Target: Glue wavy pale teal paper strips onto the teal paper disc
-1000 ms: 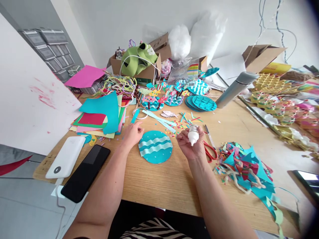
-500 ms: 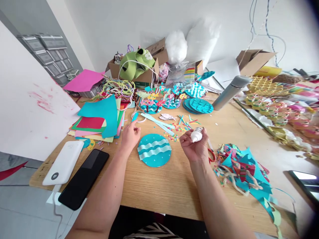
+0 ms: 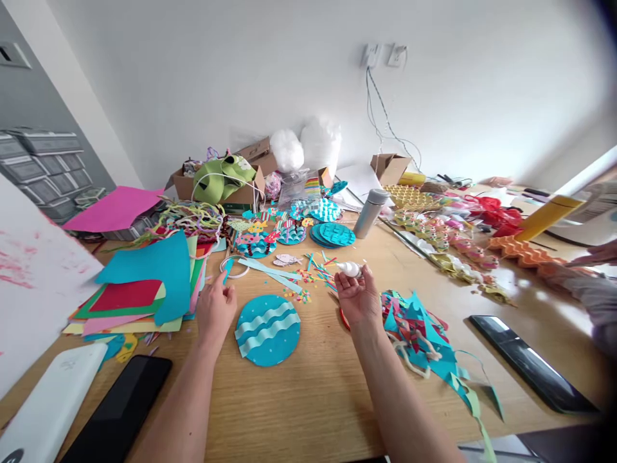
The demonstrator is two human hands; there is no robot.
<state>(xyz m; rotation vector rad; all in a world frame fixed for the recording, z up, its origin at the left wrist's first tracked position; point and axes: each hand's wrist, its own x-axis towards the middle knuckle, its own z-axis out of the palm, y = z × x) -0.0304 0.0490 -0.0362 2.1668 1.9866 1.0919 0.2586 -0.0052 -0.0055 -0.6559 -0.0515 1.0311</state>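
A small blue paper piece (image 3: 228, 269) stands out from the fingertips of my left hand (image 3: 216, 307), whose fingers are pinched closed. My right hand (image 3: 359, 299) is closed round a small white glue bottle (image 3: 349, 269), nozzle pointing left. Between my hands a round turquoise disc (image 3: 267, 352) lies flat on the table, with two wavy pale-blue strips across it. Beyond it are loose pale-blue paper strips (image 3: 272, 274), a white ring (image 3: 240, 275) close to my left fingertips, and a pink fish cutout (image 3: 287, 260). Red-handled scissors (image 3: 344, 319) lie partly hidden behind my right wrist.
Coloured sheets (image 3: 144, 289), a white power bank (image 3: 53, 402) and a black phone (image 3: 120, 408) are on the left. Paper scraps (image 3: 419, 328) and another phone (image 3: 530, 363) lie right. Turquoise discs (image 3: 332, 235) and a grey flask (image 3: 370, 215) stand behind. Another person's hand (image 3: 598, 254) shows far right.
My view has swung up and to the right. My right hand has turned the glue bottle so its nozzle points left rather than toward me. My left hand keeps its place near the ring.
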